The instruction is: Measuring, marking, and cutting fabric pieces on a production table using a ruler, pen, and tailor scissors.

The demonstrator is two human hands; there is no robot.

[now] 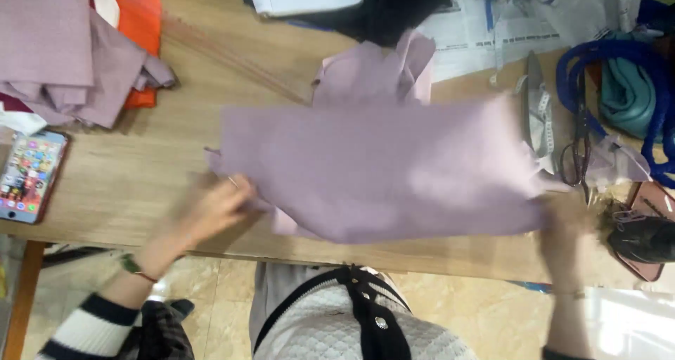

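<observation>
Cloth: large rectangular lilac fabric piece (383, 170) spread on wooden table (126, 170)
Left hand (211, 209): pinching cloth's left corner
Right hand (569, 226): blurred; gripping cloth's right edge

cloth (383, 170) on table (126, 177) (centre), phone (29, 176) left

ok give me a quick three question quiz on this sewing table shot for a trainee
1. True or false: both hands hold the lilac fabric piece.
2. Which lies at the table's left edge? A) scissors B) phone C) tape measure
3. What colour is the cloth under the folded lilac stack?

Key:
1. True: left hand and right hand each have a grip on a lower corner.
2. B, the phone.
3. Orange.
</observation>
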